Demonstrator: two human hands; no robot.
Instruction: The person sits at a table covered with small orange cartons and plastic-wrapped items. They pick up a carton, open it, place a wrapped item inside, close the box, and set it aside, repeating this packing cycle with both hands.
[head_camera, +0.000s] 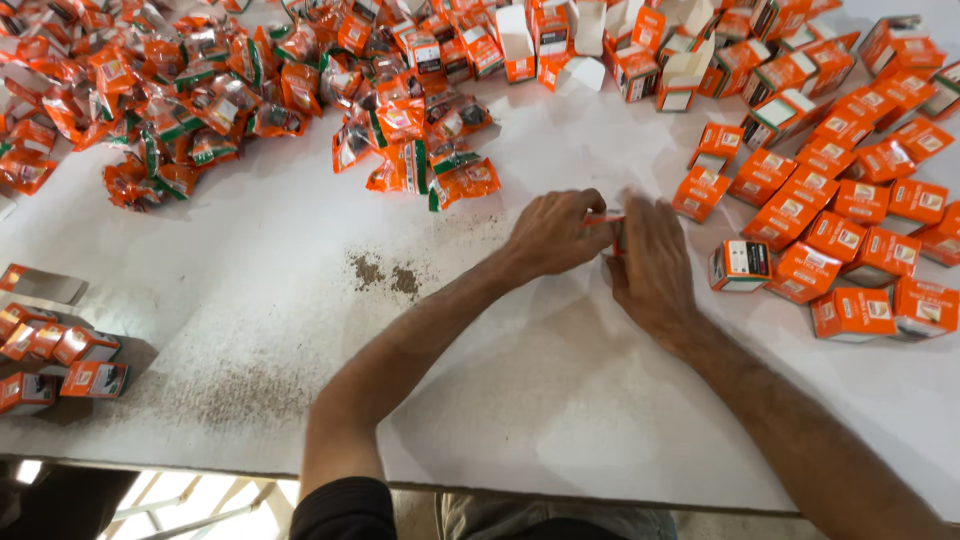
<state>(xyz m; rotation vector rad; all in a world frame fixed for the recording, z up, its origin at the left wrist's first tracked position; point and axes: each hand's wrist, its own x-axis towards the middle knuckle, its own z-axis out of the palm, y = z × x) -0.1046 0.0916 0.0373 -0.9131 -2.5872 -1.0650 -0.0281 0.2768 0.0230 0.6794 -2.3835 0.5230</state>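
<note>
Your left hand (552, 235) and right hand (648, 265) are pressed together mid-table, both pinching a small orange cardboard box (606, 219), mostly hidden. Closed orange boxes (835, 236) crowd the white table (560, 390) toward its right edge; shiny orange sachets (215, 105) pile at the far-left corner.

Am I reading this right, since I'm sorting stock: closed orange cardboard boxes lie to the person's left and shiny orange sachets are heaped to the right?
Not quite: the sides are swapped. The head view shows the closed orange cardboard boxes to the person's right and the shiny orange sachets heaped to the left.
</note>
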